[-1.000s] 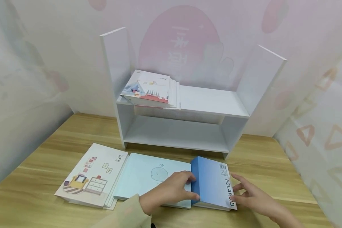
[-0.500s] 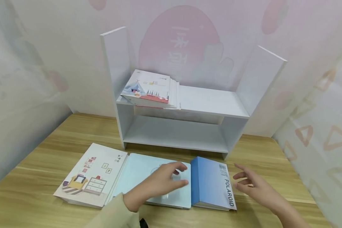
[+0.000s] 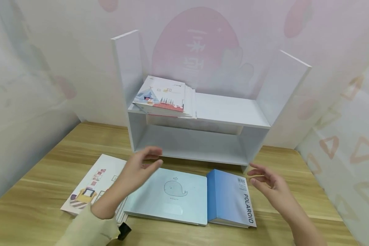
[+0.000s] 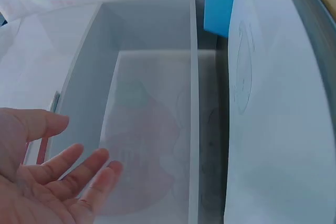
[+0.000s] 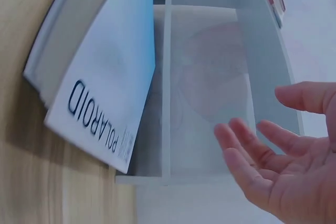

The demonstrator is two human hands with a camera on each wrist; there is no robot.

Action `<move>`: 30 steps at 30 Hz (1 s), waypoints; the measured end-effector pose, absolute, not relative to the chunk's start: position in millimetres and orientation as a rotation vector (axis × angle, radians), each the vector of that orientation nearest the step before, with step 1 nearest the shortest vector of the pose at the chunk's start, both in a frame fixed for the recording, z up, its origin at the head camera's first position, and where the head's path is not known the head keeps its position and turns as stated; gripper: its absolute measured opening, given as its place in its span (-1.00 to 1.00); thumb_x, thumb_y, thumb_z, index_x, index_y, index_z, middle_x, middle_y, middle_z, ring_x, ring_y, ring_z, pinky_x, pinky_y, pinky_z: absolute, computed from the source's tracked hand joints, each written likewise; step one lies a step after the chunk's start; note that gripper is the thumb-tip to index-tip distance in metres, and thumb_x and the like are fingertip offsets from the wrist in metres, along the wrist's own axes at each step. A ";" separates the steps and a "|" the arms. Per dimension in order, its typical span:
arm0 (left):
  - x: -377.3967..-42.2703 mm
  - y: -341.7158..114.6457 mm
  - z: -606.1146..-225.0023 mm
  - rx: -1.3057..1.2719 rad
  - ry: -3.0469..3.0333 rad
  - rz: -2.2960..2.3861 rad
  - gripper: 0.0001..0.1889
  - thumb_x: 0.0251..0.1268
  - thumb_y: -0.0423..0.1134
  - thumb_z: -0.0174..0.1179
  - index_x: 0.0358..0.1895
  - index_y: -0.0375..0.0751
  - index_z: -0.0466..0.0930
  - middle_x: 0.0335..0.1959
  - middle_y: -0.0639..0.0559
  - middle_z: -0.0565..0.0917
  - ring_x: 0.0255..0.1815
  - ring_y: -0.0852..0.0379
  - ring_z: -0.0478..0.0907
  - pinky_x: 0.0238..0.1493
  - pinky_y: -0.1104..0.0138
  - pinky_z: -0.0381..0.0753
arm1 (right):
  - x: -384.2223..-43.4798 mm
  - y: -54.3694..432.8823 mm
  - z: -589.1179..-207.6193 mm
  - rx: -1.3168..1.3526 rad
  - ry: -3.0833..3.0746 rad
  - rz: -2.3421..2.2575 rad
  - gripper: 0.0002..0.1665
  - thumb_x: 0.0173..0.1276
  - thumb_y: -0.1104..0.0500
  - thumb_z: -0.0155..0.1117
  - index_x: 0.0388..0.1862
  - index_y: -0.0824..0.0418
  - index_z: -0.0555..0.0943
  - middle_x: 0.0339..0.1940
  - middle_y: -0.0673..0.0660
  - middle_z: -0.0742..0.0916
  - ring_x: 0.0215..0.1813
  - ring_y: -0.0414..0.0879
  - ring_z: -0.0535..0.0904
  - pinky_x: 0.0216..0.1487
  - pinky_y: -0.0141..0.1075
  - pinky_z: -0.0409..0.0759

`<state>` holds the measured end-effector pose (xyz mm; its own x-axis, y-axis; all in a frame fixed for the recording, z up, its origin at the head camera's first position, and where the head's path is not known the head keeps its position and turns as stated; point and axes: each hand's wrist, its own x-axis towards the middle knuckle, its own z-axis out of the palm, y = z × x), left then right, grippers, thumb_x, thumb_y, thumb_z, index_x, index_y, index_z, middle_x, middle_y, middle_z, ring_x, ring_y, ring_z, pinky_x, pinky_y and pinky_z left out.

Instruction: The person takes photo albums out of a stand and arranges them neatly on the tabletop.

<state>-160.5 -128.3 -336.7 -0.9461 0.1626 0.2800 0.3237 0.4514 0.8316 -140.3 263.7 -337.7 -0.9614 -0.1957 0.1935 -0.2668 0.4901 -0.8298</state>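
Note:
My left hand [image 3: 136,171] hovers over the gap between the white illustrated books [image 3: 93,181] and the pale blue whale-drawing book [image 3: 175,196], fingers loosely bent and holding nothing. To the right, the blue POLAROID book [image 3: 229,198] lies flat against the pale blue one. My right hand [image 3: 272,184] is held in the air just beyond its right edge, empty, fingers relaxed. In the left wrist view the left hand [image 4: 63,177] has its fingers spread. The right hand [image 5: 289,156] shows the same loose spread in the right wrist view.
A white two-level shelf [image 3: 190,141] stands behind the books on the wooden table [image 3: 58,153]. A stack of illustrated books [image 3: 161,95] lies on its upper board at the left. Printed cloth walls [image 3: 341,102] close in the back and sides.
Both hands have let go of the POLAROID book. My left hand has moved up and left across the pale blue book; the right has risen slightly away from the book's edge.

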 end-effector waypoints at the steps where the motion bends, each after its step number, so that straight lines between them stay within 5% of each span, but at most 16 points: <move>1: -160.6 -132.5 -334.2 -0.403 -2.515 -1.515 -0.64 0.42 -0.29 0.19 0.20 -0.33 0.50 0.15 -0.21 0.63 0.19 -0.14 0.57 0.07 0.17 0.68 | -140.8 261.9 -336.9 0.410 -2.614 1.519 -0.47 0.47 0.30 0.17 0.39 0.35 0.39 -0.04 -0.14 0.68 -0.03 -0.40 0.63 -0.03 -0.50 0.63; 8: -166.2 -152.2 -317.9 -0.256 -2.290 -1.527 -0.69 0.44 -0.35 0.14 0.18 -0.34 0.50 0.15 -0.19 0.63 0.20 0.02 0.50 -0.07 0.65 0.55 | -145.7 243.8 -324.8 0.406 -2.382 1.760 -0.61 0.48 0.29 0.17 0.26 0.28 0.50 -0.02 -0.08 0.70 0.00 -0.28 0.67 0.06 -0.55 0.60; 14: -171.0 -158.1 -302.8 -0.153 -2.069 -1.555 -0.68 0.46 -0.34 0.11 0.20 -0.36 0.48 0.09 0.03 0.62 0.16 0.26 0.47 -0.07 0.66 0.55 | -153.9 221.2 -310.2 0.368 -2.298 1.742 -0.66 0.48 0.28 0.17 0.20 0.26 0.55 -0.01 -0.11 0.69 -0.04 -0.27 0.68 0.04 -0.55 0.59; 19: -176.4 -157.4 -294.3 -0.150 -1.914 -1.587 -0.66 0.44 -0.39 0.10 0.22 -0.36 0.48 0.02 0.26 0.57 0.13 0.24 0.49 -0.09 0.64 0.57 | -162.3 203.9 -300.2 0.360 -2.189 1.787 -0.69 0.48 0.31 0.16 0.16 0.27 0.57 -0.02 -0.09 0.70 -0.04 -0.24 0.68 0.06 -0.53 0.59; 30: -191.1 -152.5 -283.8 -0.182 -1.875 -1.581 -0.63 0.43 -0.41 0.10 0.26 -0.39 0.46 0.14 -0.14 0.59 0.15 0.18 0.54 -0.14 0.65 0.57 | -189.5 174.8 -286.9 0.418 -2.055 1.954 -0.70 0.51 0.29 0.11 0.16 0.28 0.54 0.08 0.04 0.66 -0.05 -0.17 0.69 0.17 -0.43 0.60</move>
<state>-191.1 -152.5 -283.8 -0.7665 -0.3049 0.5653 0.5055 0.2566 0.8238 -189.5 174.8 -286.9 -0.9206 -0.0197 0.3899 -0.3904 0.0460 -0.9195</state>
